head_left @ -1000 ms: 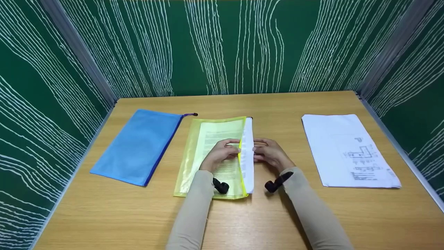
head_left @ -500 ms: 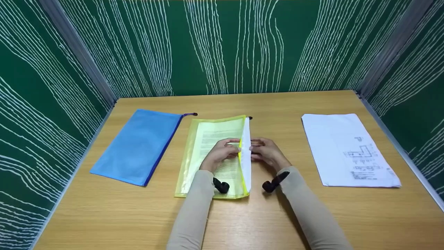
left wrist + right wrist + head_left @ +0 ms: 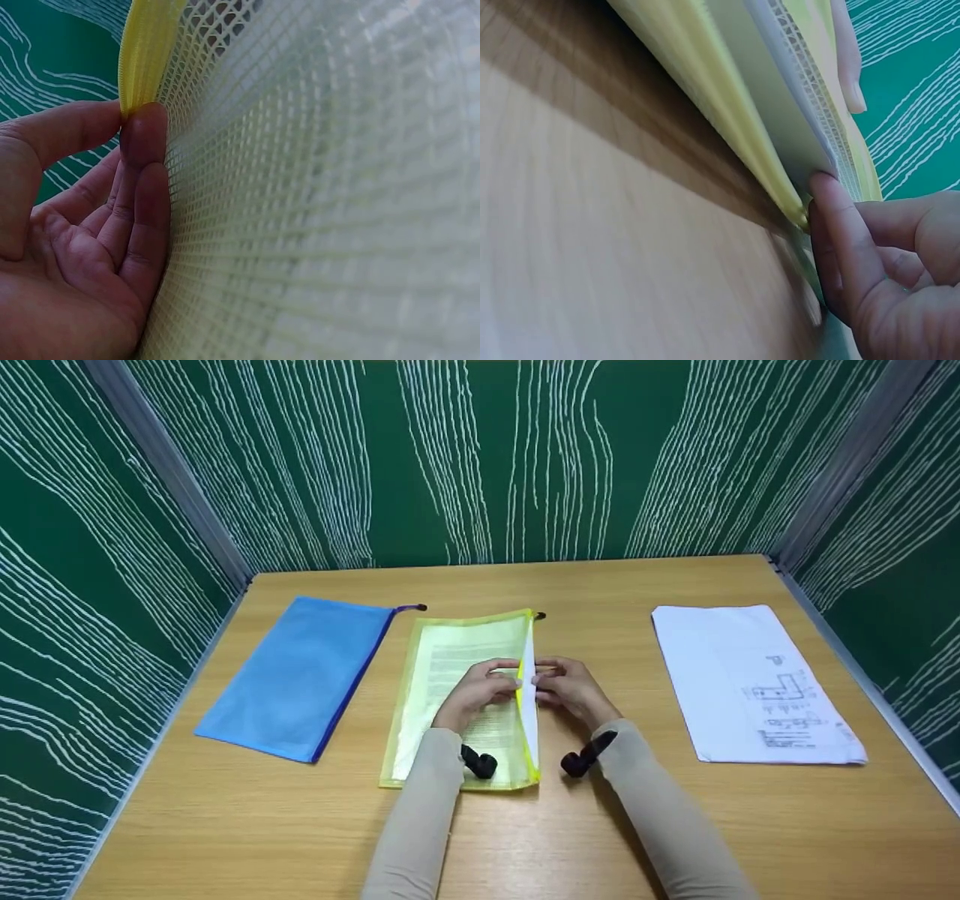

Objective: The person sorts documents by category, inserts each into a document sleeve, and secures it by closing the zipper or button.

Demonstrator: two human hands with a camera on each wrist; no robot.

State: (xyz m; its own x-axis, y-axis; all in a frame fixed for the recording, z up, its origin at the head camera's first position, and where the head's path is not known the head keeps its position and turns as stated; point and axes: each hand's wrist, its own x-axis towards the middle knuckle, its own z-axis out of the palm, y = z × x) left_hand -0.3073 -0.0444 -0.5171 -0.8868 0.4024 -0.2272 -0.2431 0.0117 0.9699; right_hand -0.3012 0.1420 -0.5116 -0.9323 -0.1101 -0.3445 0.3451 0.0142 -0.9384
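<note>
A yellow mesh zip pouch (image 3: 420, 697) lies mid-table with its mouth to the right. My left hand (image 3: 474, 695) pinches the upper zipper edge (image 3: 146, 64) between thumb and finger, lifting it. Inside is a stack of printed paper (image 3: 529, 720), of which a narrow white strip shows in the mouth. My right hand (image 3: 576, 691) holds that stack's outer edge. In the right wrist view, a fingertip presses the paper edge (image 3: 799, 112), and other fingers sit by the pouch's lower zipper edge (image 3: 742, 112), partly hidden.
A blue zip pouch (image 3: 300, 675) lies flat on the left of the wooden table (image 3: 262, 825). To the right lies another stack of paper (image 3: 720, 675) with a printed drawing. Green panels (image 3: 420, 457) with white lines enclose the table's back and sides.
My right hand has moved left, and the paper has slid deeper into the yellow pouch, so the white strip is narrower. My left hand has stayed at the zipper edge.
</note>
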